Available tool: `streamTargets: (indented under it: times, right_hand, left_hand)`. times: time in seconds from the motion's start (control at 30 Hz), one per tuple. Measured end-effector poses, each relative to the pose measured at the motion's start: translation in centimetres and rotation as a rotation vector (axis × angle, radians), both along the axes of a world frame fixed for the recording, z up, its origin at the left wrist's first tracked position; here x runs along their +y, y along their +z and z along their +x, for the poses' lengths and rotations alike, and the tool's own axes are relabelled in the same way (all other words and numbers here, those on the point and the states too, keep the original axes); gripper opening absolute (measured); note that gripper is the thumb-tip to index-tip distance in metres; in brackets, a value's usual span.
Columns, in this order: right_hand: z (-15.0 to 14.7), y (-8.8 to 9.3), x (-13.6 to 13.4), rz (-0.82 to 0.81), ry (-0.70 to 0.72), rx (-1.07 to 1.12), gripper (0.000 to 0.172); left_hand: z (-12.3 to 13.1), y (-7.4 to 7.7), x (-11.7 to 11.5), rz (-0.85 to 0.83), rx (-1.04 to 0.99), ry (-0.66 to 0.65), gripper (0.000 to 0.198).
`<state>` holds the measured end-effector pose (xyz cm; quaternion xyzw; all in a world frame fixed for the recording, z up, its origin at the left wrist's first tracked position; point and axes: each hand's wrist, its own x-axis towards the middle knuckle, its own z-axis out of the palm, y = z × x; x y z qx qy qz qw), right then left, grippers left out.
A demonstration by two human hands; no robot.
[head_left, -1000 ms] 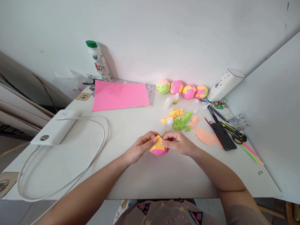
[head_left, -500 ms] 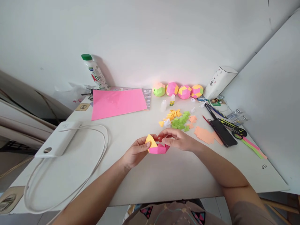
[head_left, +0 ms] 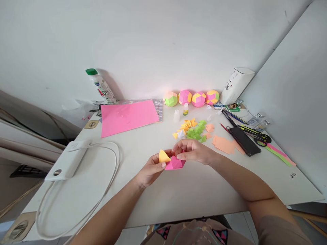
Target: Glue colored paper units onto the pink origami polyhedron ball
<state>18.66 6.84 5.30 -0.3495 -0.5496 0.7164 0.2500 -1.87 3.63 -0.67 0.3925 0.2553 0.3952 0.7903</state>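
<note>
A partly built pink paper model (head_left: 175,163), faceted and hollow, is held just above the table in front of me. One yellow triangular paper piece (head_left: 164,156) stands up at its left end. My left hand (head_left: 150,172) grips that end, thumb in front and fingers behind. At the right rim, my right hand (head_left: 193,151) is closed with thumb and fingertips on the pink paper; its other fingers are curled. Beyond the hands lie small folded green paper pieces (head_left: 195,133), yellow paper pieces (head_left: 187,125) and peach paper pieces (head_left: 209,128).
Several finished paper balls (head_left: 185,97) line the wall. Two small bottles (head_left: 176,116) stand before them. A pink sheet (head_left: 127,117) lies left of centre; a power strip (head_left: 67,159) with looped cable is nearer left. Scissors (head_left: 260,140) and a black phone-like case (head_left: 245,141) lie right.
The pink model has turned slightly in my hands, showing more of its facets, and the yellow piece sits at a different angle. My head view has shifted a little.
</note>
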Motion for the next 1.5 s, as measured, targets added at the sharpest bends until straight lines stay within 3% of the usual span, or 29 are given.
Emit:
streamTargets:
  times: [0.1, 0.17, 0.3, 0.4, 0.5, 0.57, 1.0, 1.27, 1.4, 1.5]
  right_hand:
    - [0.1, 0.1, 0.1, 0.070, 0.037, -0.015, 0.017]
    - [0.4, 0.4, 0.4, 0.197, -0.013, -0.081, 0.019]
    - [1.7, 1.0, 1.7, 0.520, -0.344, -0.318, 0.019]
    - [3.4, 0.8, 3.4, 0.624, -0.471, -0.515, 0.016]
    - [5.2, 0.1, 4.8, 0.636, -0.370, -0.838, 0.016]
    - [6.1, -0.5, 5.5, 0.632, -0.294, -0.938, 0.013]
    - [4.4, -3.4, 6.2, 0.770, -0.088, -1.093, 0.020]
    - [5.1, -0.5, 4.8, 0.700, -0.117, -1.024, 0.015]
    - [5.4, 2.3, 2.8, 0.602, -0.182, -0.749, 0.009]
    - [5.1, 4.1, 1.5, 0.559, -0.062, -0.604, 0.011]
  left_hand:
    - [-0.1, 0.0, 0.0, -0.027, 0.040, 0.007, 0.041]
    - [-0.3, 0.1, 0.0, -0.020, 0.063, 0.003, 0.035]
    - [-0.6, 0.3, -0.2, -0.036, 0.112, 0.010, 0.033]
    - [-0.8, 0.2, -0.2, -0.033, 0.148, -0.044, 0.031]
    - [-0.8, -0.1, -0.2, 0.006, 0.154, -0.109, 0.033]
    - [-0.7, -0.2, -0.3, 0.016, 0.146, -0.143, 0.036]
    - [-0.1, 1.1, -0.3, 0.018, 0.089, -0.166, 0.024]
    - [0.0, 0.7, -0.3, 0.045, 0.055, -0.102, 0.020]
    - [-0.1, 0.6, -0.2, 0.018, 0.039, -0.106, 0.019]
    - [-0.2, 0.5, -0.2, 0.017, 0.005, -0.114, 0.018]
